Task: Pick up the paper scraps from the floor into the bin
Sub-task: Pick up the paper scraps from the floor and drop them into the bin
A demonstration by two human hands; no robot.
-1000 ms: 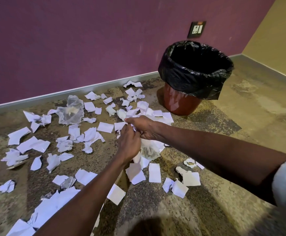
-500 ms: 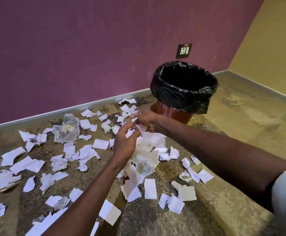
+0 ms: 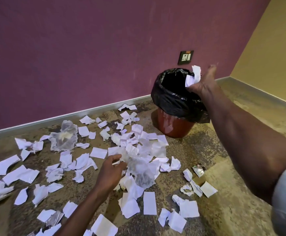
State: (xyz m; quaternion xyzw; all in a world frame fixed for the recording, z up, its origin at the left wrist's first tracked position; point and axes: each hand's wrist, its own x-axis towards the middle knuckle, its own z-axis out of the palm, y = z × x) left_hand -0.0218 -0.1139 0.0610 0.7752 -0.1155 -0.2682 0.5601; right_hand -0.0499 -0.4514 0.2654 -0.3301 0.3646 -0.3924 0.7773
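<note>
The right hand [image 3: 201,84] reaches over the near rim of the bin [image 3: 173,128], a red bucket lined with a black bag [image 3: 171,97], and its fingers pinch a few white paper scraps [image 3: 193,76] above the opening. The left hand [image 3: 110,171] hangs low over the middle of the litter, fingers loosely curled at the edge of a crumpled translucent wrapper [image 3: 138,167]; whether it actually grips the wrapper cannot be told.

The step in hand looks like the drop. To do it well, the right hand should move further over the dark mouth of the bag before letting go, since light paper flutters and the scraps sit close to the rim. Opening the fingers fully and low keeps pieces from sticking or drifting outside.

Most of the task remains: scraps [image 3: 97,153] lie spread across the floor [image 3: 224,218] from the skirting to the near edge, with a foil wrapper [image 3: 198,169] to the right. Gathering bigger bunches with both hands would cut trips.
</note>
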